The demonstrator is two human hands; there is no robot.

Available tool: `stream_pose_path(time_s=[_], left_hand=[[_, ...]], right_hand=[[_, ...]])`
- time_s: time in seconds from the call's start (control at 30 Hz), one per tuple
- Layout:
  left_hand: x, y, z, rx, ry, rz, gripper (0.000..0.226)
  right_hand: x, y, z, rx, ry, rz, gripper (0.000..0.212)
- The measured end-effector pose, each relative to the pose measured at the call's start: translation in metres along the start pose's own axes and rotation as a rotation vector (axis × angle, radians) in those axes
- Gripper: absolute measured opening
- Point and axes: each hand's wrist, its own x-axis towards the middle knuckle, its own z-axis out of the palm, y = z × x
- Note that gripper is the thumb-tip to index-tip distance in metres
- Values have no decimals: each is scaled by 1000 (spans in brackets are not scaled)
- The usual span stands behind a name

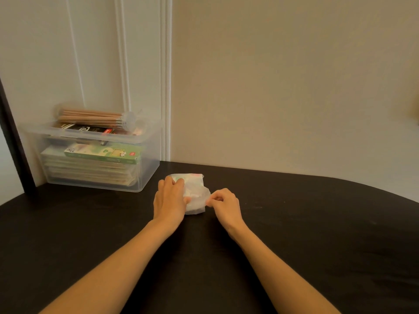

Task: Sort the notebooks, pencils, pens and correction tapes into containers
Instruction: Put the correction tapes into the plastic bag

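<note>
A small translucent white plastic packet (194, 196) with pastel items inside lies on the dark table (294, 223). My left hand (169, 200) rests on its left side, fingers curled over the far corner. My right hand (223, 203) pinches the packet's right edge between thumb and fingers. At the back left stands a clear plastic container (145, 177) holding a stack of notebooks (88, 172), a green box (104, 154) and a black box (86, 128). A clear tube of wooden pencils (95, 116) lies across its top.
A cream wall with white moulding (165, 87) rises just behind the table. A dark post (13, 137) stands left of the container. The table's right edge curves away at the far right.
</note>
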Motion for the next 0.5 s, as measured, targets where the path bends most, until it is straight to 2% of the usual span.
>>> stream_pose_path(time_s=[0.17,0.23,0.33,0.4,0.5], left_hand=[[2,5,1,-85,12,-84,42],[0,5,-1,-91,3,-71,41],[-3,2,0,-52,-33,73,37],[-4,3,-1,22,-56,115,35],[-3,6,-5,91,-39,84,30]], right_hand=[[-18,2,-12,43,-96,-190,31],[-20,4,-14,139,-134,-159,30],[-21,-1,-12,392,-140,-42,25],[-22,-5,-11,412,-128,-28,25],[-30,-7,-12,436,-111,-43,29]])
